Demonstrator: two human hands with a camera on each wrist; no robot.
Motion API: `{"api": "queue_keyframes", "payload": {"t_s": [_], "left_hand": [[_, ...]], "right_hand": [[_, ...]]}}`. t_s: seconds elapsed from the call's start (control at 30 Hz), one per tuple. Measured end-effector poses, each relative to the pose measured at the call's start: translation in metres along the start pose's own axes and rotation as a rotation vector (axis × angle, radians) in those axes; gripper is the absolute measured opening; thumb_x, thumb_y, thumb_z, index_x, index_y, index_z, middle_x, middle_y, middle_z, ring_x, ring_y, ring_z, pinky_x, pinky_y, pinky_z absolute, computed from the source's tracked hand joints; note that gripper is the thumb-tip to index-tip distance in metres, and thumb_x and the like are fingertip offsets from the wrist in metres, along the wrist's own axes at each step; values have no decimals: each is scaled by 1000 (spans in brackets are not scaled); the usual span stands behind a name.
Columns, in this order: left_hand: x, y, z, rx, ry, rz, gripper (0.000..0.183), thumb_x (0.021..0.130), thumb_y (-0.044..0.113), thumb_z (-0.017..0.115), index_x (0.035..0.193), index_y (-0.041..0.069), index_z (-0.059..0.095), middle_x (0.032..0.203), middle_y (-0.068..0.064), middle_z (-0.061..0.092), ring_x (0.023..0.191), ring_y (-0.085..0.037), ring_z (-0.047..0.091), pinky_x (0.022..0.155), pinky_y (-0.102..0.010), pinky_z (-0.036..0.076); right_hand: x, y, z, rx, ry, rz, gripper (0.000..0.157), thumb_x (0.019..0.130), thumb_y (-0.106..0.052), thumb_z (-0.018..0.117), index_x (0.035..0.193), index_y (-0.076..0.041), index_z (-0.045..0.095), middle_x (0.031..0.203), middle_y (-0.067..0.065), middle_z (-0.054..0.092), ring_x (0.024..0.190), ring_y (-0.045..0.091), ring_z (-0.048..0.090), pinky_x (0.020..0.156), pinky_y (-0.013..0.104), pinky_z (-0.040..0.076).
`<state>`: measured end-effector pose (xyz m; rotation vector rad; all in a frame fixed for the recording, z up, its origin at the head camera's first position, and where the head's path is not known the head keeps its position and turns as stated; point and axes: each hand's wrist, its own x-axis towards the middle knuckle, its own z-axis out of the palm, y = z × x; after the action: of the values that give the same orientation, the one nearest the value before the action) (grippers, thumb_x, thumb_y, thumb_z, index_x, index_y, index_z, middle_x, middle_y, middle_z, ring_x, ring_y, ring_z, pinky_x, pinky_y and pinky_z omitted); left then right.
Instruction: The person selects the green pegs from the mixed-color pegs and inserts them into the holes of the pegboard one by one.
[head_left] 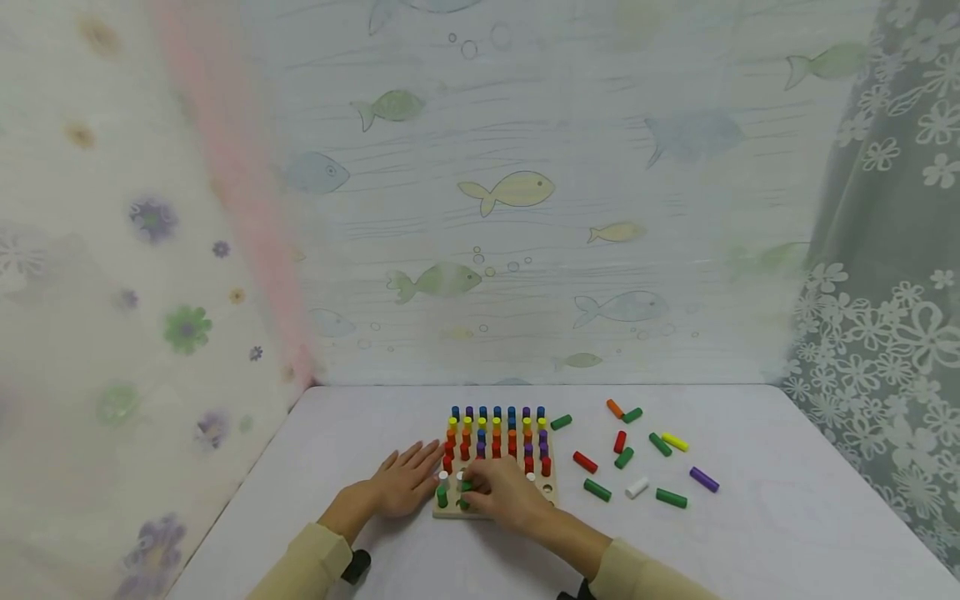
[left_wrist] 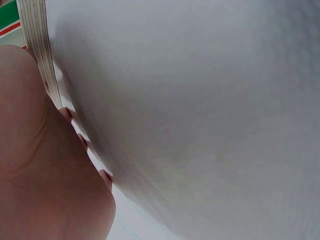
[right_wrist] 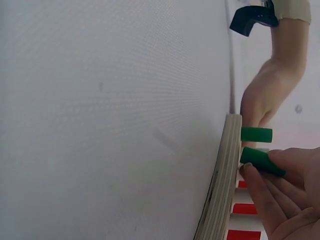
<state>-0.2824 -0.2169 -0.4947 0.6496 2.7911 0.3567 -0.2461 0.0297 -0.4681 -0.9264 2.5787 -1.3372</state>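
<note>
A wooden pegboard [head_left: 450, 513] stands on the table, filled with rows of coloured pegs. My right hand [head_left: 510, 493] is over its front row and pinches a green peg [right_wrist: 260, 160] between thumb and fingers. In the right wrist view that peg tilts, its lower end at the board's surface; whether it is in a hole cannot be told. Beside it another green peg [head_left: 442, 497] stands upright in the front left corner. My left hand [head_left: 405, 482] lies flat on the table along the board's left side, fingers straight. The right hand hides part of the front rows.
Loose pegs lie scattered right of the board: several green, a purple peg [head_left: 704, 479], a yellow peg [head_left: 675, 442], a white peg [head_left: 637, 487], an orange peg [head_left: 615, 408] and two red ones. A fish-patterned curtain [head_left: 517, 250] hangs behind the white table [head_left: 787, 517].
</note>
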Motion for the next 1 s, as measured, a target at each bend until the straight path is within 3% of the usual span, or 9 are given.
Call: {"api": "queue_keyframes", "payload": {"t_s": [0.47, 1.0], "left_hand": [[-3, 4, -5, -1, -13, 1, 67, 109, 51, 34, 165, 17, 22, 171, -6, 20, 157, -35, 13, 122, -66, 8], [0, -2, 1, 3, 14, 5, 65, 109, 49, 36, 163, 14, 26, 170, -6, 23, 157, -34, 16, 122, -66, 10]], "right_hand": [[1, -5, 4, -29, 8, 10, 14, 95, -8, 74, 108, -5, 74, 92, -5, 74, 79, -1, 65, 73, 16, 55], [2, -3, 8, -29, 29, 27, 15, 94, -9, 75, 108, -6, 74, 92, -5, 75, 80, -2, 65, 73, 15, 55]]}}
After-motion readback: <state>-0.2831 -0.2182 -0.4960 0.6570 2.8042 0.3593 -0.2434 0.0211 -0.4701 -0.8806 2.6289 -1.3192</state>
